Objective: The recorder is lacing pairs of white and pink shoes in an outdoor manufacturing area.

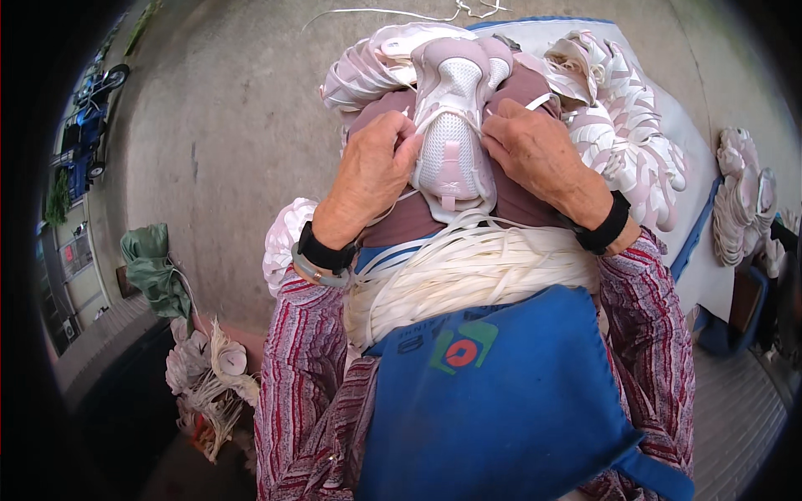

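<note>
A pink and white shoe upper [452, 160] with mesh panels lies between my knees, its tongue toward me. A white shoelace [449, 111] crosses it. My left hand [373, 167] pinches the lace at the upper's left side. On the other side my right hand [541, 152] grips the lace too, fingers closed. The fingertips are partly hidden. Across my lap, just below the upper, rests a thick bundle of cream-white laces [476, 271], above a blue apron [501, 409].
Stacked pink-white uppers lie left of my knees [368, 79] and on a pale sheet [689, 108] at right. Another stack [735, 200] is farther right. Uppers with loose laces [219, 371] sit lower left near a green bag [155, 267]. A loose lace [384, 11] lies on the concrete floor.
</note>
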### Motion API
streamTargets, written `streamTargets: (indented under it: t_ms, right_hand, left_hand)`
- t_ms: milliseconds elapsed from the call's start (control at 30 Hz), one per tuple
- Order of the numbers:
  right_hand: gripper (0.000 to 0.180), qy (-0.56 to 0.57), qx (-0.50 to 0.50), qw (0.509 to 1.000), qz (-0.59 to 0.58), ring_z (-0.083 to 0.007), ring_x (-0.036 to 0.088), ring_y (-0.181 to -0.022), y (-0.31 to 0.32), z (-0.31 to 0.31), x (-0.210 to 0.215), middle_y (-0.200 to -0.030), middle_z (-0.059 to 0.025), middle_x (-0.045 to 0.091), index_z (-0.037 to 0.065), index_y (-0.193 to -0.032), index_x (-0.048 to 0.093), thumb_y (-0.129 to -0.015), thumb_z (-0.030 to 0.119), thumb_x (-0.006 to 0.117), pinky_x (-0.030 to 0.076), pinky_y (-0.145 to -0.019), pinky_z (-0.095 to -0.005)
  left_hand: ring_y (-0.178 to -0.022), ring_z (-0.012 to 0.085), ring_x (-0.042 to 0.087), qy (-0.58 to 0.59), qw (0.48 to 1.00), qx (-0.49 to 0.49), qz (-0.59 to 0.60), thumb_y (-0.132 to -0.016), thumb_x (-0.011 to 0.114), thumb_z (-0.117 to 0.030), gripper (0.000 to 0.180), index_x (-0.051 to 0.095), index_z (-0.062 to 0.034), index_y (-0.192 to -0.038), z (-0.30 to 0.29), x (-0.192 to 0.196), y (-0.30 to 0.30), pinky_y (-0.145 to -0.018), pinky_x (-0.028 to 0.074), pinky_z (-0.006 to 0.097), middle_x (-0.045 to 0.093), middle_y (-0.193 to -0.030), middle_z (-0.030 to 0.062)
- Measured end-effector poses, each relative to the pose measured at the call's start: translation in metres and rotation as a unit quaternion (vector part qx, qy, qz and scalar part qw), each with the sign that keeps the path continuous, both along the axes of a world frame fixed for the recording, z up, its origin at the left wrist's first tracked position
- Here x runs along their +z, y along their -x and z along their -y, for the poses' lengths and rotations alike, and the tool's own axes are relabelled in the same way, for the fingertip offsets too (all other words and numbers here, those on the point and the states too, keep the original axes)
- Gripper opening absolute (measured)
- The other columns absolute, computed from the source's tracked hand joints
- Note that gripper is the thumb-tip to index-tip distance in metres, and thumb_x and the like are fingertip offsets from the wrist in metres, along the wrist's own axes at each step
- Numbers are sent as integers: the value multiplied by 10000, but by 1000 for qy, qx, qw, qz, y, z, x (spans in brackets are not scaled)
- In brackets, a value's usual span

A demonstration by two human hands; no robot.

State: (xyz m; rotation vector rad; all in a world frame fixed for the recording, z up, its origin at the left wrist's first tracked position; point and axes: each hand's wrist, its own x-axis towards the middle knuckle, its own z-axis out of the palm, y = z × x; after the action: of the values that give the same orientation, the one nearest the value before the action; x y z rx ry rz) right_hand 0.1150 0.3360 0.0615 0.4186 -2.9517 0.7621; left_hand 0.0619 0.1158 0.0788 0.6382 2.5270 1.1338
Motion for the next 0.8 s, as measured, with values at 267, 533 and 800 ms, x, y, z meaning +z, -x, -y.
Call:
streamTargets:
  t_ms: [267, 533, 800]
  right_hand:
    - [46, -92, 7, 989, -118, -273, 631, -673, 12, -8, 4, -805, -98, 562, 24, -759, 575, -790, 48, 551, 511, -586, -359]
    - [80, -17, -37, 998, -46, -321, 597, -731, -2, -7, 8, -824, -120, 540, 59, -925, 611, -861, 96, 579, 478, -615, -387]
    - [152, 212, -27, 976, 46, -251, 614, -735, -10, 8, 20, -796, -123, 594, 16, -1033, 585, -895, 29, 523, 483, -675, -330]
  left_hand:
    - [-729, 323, 571, 60, 987, -75, -128, -880, 567, -105, 98, 544, -16, -914, 14, 1, 34, -654, 451, 366, 580, -809, 183]
    - [-777, 156, 598, 45, 995, -14, -88, -893, 582, -85, 150, 596, -32, -1032, 29, -3, 30, -702, 468, 279, 641, -859, 82]
    - [-802, 151, 646, -176, 979, 105, -7, -899, 564, -83, 195, 604, -9, -1076, 10, 6, -3, -728, 500, 273, 695, -875, 101]
